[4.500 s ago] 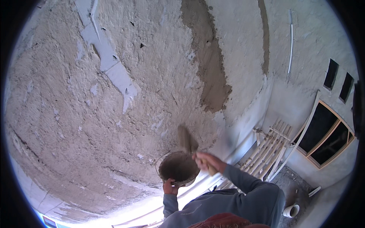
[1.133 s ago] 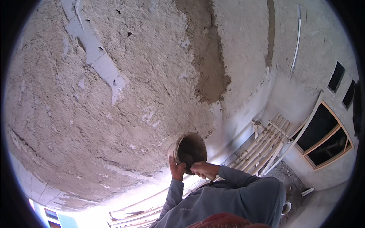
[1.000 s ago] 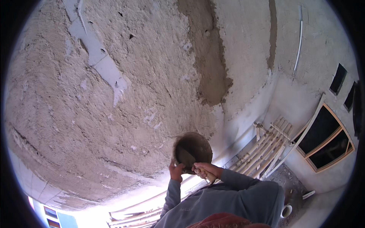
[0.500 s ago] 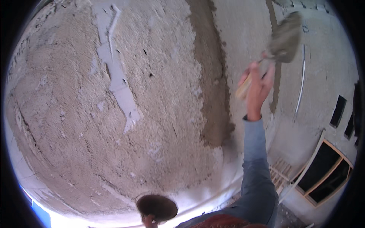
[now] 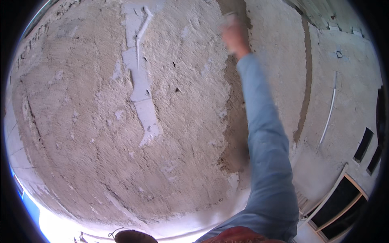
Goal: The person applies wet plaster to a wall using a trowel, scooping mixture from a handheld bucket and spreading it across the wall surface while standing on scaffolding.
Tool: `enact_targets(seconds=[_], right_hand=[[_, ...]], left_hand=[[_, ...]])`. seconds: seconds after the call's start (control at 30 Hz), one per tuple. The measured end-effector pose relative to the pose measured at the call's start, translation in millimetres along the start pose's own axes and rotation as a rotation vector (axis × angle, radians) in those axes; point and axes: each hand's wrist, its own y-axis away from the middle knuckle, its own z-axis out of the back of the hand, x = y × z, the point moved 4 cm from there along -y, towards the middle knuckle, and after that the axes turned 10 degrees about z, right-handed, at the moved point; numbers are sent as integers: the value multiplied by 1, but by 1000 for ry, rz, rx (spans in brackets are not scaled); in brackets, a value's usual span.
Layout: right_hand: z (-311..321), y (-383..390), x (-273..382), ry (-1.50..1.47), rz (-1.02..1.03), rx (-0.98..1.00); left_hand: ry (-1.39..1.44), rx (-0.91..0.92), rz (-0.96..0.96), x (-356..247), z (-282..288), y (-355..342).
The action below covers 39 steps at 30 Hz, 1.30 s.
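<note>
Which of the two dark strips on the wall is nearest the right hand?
The wider strip, on the left: the right hand overlaps it in this view. The narrow strip lies farther right, well clear of the hand.

rough brown wall (image 5: 93,121), broad dark strip (image 5: 235,133) on it, bare grey patch (image 5: 139,83)

Free room before the wall (image 5: 190,121), left of the sleeve (image 5: 265,129), above bucket (image 5: 135,237).
</note>
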Motion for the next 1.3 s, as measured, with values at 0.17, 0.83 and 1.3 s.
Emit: enact_targets(seconds=[0.17, 0.83, 1.3], right_hand=[[-96, 326, 21, -397, 212, 355], [-71, 808, 45, -818, -1341, 1033], [28, 570, 21, -572, -675, -453]], left_hand=[[214, 406, -31, 75, 10, -57], [-567, 1158, -259, 10, -283, 99], [-440, 1193, 261, 61, -208, -58]])
